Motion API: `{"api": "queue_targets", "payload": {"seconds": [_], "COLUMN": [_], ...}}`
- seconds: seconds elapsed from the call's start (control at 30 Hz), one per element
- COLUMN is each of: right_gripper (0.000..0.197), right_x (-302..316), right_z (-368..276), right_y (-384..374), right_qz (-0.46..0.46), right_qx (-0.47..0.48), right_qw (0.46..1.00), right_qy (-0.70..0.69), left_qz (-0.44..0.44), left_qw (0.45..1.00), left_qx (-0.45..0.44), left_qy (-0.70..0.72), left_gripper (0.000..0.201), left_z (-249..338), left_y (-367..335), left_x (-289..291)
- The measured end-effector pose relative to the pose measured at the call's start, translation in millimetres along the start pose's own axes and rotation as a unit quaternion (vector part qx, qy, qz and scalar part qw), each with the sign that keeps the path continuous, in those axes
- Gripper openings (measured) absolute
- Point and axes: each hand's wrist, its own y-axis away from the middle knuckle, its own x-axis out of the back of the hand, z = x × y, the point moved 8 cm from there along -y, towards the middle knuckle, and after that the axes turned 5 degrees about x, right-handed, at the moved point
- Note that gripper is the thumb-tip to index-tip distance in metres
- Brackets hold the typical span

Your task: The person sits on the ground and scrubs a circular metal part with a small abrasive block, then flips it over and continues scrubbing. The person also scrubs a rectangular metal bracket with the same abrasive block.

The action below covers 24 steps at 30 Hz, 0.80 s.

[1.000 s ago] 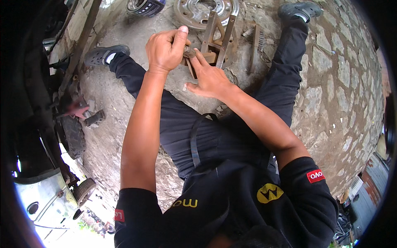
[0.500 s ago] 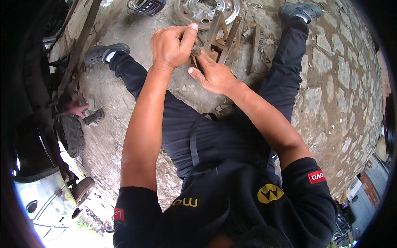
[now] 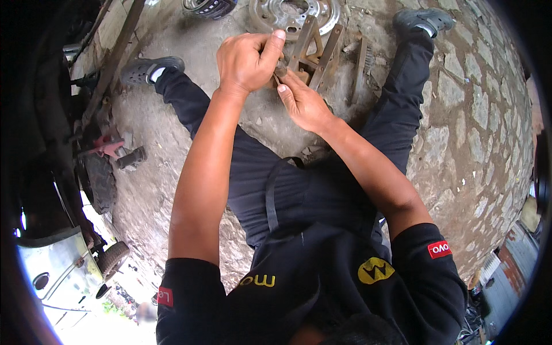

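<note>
My left hand (image 3: pixel 246 62) is closed in a fist with its thumb pointing up. Whatever it grips is mostly hidden inside the fingers. Close against it, my right hand (image 3: pixel 309 104) reaches forward with its fingers curled and thumb drawn in. A small brownish piece (image 3: pixel 281 70) shows between the two hands, too covered to name. Just beyond the right fingers stands a rusty metal bracket (image 3: pixel 332 50) with two upright arms; its lower part is partly behind the hand.
A silvery wheel rim (image 3: pixel 261 12) lies behind the bracket. To its left is a dark can (image 3: pixel 210 8). A wire brush (image 3: pixel 360 72) rests right of the bracket, near my right leg. Vehicle parts and a red tool (image 3: pixel 107 146) are at the left.
My right thumb has moved in toward its fingers and the piece between my hands. Both hands stay together in front of the bracket. The whole view has shifted slightly.
</note>
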Motion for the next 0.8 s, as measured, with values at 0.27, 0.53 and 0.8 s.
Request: {"api": "queue_targets", "payload": {"seconds": [0.27,0.53,0.8], "right_gripper": [0.051,0.053,0.055], "right_x": [-3,0,3], "right_z": [12,14,15], "right_y": [0,1,4], "right_qz": [0.01,0.015,0.0], "right_qx": [-0.04,-0.057,-0.09], "right_qw": [0.999,0.998,0.995], "right_qy": [0.015,-0.018,-0.042], "left_qz": [-0.014,-0.028,0.007], "left_qw": [0.999,0.999,0.999], "left_qx": [0.029,0.043,0.03], "left_qy": [-0.002,0.001,0.01], "left_gripper": [0.06,0.062,0.058], "left_z": [-2,-2,-3], "left_y": [1,-3,-2], "left_x": [-2,-2,-2]}}
